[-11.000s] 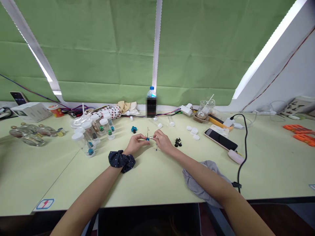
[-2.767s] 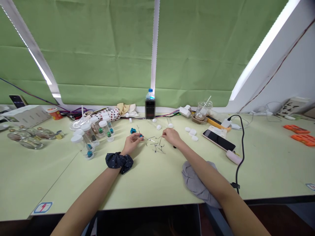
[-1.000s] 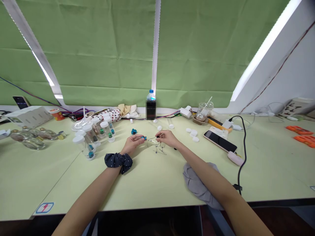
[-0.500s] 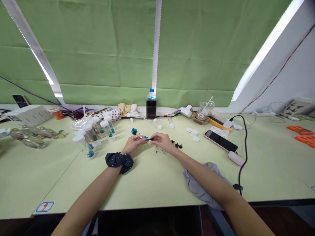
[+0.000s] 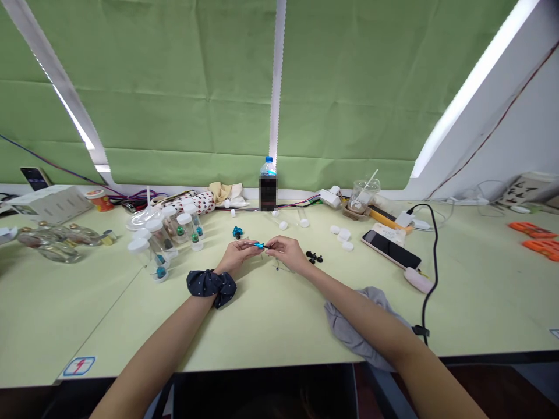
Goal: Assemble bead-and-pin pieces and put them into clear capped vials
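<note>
Above the middle of the table my left hand (image 5: 233, 256) is closed in a pinch on a small bright-blue part (image 5: 259, 245), with a thin rod running back from it. Fingertips of my right hand (image 5: 286, 251) meet it from the other side, pinched on a small black part (image 5: 268, 248) at its end. Whether the two parts are joined is too small to tell. Several blue parts (image 5: 237, 232) lie just beyond my left hand. Black parts (image 5: 314, 256) sit right of my right hand, and thin wire-like pieces (image 5: 283, 267) lie under it.
Clear tubes with white caps (image 5: 148, 259) stand to the left, holding small coloured parts. White caps (image 5: 345, 235), a phone (image 5: 392, 250) and a black cable (image 5: 435, 250) lie to the right. Grey cloth (image 5: 356, 323) is under my right forearm. A bottle (image 5: 268, 169) stands behind.
Both hands stay almost in place, still pinching the small blue and black parts. The view has shifted very slightly.
</note>
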Tool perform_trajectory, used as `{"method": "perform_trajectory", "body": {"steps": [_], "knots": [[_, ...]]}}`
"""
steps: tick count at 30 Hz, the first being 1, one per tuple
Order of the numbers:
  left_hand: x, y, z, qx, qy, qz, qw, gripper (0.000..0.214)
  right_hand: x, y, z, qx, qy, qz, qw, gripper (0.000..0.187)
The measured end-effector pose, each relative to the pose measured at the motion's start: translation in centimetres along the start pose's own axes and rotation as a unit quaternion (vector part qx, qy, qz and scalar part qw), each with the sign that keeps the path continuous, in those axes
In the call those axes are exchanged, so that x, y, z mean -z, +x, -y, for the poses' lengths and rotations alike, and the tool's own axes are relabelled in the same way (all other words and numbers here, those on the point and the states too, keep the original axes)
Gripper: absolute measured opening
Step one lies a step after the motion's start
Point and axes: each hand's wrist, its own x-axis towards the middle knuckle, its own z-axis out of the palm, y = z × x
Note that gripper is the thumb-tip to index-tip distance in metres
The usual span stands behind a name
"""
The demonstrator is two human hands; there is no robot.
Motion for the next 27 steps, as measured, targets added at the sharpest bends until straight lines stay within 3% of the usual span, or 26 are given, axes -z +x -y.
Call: {"method": "perform_trajectory", "body": {"steps": [6,27], "knots": [[-0.1,-0.04,0.01,-0.009,0.014,0.002,1.0,0.033,0.03,-0.03,0.46,0.053,-0.049,-0.017,0.997,0.017],[0.11,0.05,0.28,-0.031,0.035,0.014,0.999,0.031,-0.19,-0.26,0.7,0.102,-0.093,-0.037,0.99,0.011]]}}
